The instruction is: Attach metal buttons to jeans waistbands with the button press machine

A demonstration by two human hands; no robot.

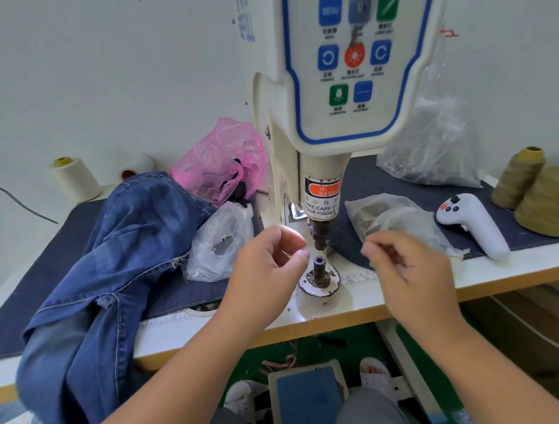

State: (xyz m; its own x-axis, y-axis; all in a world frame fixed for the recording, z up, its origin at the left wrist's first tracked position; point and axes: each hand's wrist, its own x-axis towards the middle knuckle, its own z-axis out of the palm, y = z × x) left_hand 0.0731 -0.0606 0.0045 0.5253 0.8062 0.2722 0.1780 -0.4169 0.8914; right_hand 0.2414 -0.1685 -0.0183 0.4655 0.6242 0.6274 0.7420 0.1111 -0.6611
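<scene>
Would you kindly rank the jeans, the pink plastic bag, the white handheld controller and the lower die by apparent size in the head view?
1. Jeans, by far.
2. Pink plastic bag.
3. White handheld controller.
4. Lower die, smallest.

The bag lies farther back, so its true lead over the controller is unsure.

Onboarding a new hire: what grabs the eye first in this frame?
The press with its button panel towers at centre, a finger warning label above the lower die. Left hand and right hand hover either side of the die. Jeans spill off the table's left edge.
</scene>
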